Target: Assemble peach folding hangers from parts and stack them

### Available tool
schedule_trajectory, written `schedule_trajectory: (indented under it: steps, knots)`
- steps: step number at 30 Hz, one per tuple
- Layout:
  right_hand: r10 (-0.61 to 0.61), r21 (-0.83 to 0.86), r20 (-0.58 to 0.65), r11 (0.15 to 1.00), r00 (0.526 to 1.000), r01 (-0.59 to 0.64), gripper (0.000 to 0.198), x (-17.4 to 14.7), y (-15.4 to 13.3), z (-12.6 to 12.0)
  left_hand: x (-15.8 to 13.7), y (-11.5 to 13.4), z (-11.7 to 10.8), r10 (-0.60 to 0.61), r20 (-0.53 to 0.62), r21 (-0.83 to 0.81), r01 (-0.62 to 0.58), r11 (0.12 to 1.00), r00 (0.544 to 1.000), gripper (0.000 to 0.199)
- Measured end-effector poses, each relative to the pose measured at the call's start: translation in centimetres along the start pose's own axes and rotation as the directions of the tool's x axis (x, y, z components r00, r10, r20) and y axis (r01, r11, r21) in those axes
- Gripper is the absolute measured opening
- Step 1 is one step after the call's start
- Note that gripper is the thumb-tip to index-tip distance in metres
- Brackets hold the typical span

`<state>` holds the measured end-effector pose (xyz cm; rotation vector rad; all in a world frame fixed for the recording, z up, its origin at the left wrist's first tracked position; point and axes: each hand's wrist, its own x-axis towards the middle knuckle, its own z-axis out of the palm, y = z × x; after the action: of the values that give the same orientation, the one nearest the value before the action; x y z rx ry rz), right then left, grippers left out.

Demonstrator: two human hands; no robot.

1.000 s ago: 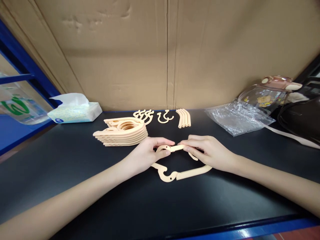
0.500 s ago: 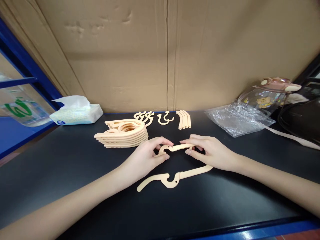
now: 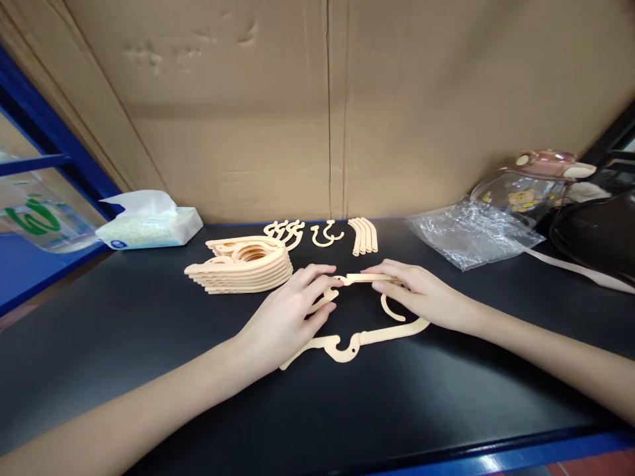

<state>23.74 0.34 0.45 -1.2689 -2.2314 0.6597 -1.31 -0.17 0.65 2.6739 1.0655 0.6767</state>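
Both hands are on a cream plastic folding hanger (image 3: 370, 278), just above the black table. My left hand (image 3: 297, 304) has thumb and fingers closed around its left part, covering much of the notched middle. My right hand (image 3: 414, 287) pinches the straight right part, and a curved end hangs out below the fingers. Nearer to me lies a second cream hanger (image 3: 384, 335) with a hook-shaped notch in its middle. Its left end is partly under my left hand, and its right end is close below my right hand.
Left of my hands stands a stack of cream hanger pieces (image 3: 248, 268). Behind are loose hooks (image 3: 325, 235) and several curved strips (image 3: 364, 235). A tissue pack (image 3: 153, 225) lies at left. A clear plastic bag (image 3: 471, 231) and a transparent bottle (image 3: 526, 192) are at right.
The held hanger has turned and moved slightly away from me. Its curved right end now shows below my right hand, and my left hand covers more of its notch.
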Motion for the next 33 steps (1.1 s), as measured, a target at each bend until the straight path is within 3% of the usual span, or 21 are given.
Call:
schedule_trajectory:
  steps: [7, 12, 19, 23, 30, 33]
  knots:
    - [0.070, 0.094, -0.131, 0.994, 0.989, -0.057, 0.032, 0.6, 1.6, 0.0, 0.0, 1.7, -1.0, 0.294, -0.053, 0.204, -0.278, 0.939, 0.954, 0.019]
    - [0.144, 0.143, -0.157, 0.982, 0.977, -0.122, 0.038, 0.7, 1.6, -0.3, -0.3, 2.2, -1.0, 0.478, 0.105, 0.346, -0.483, 0.805, 0.872, 0.019]
    - [0.085, 0.132, -0.091, 0.989, 0.992, -0.072, 0.058, 0.5, 2.1, -0.4, -0.6, 1.9, -0.7, 0.375, 0.249, 0.301, -0.439, 0.847, 0.893, 0.019]
    - [0.043, 0.165, -0.143, 0.986, 0.989, -0.019, 0.046, 0.6, 1.9, -0.4, -0.5, 2.0, -0.8, 0.343, 0.276, 0.238, -0.409, 0.881, 0.898, 0.019]
    - [0.258, 0.391, -0.219, 0.907, 0.941, -0.158, 0.040, 0.9, 1.3, -0.6, -0.6, 1.9, -0.7, 0.316, 0.288, 0.266, -0.393, 0.880, 0.904, 0.022]
    - [0.256, 0.420, -0.245, 0.897, 0.935, -0.136, 0.042, 0.8, 0.7, -0.7, -0.6, 1.8, -0.8, 0.305, 0.315, 0.265, -0.392, 0.881, 0.899, 0.022]
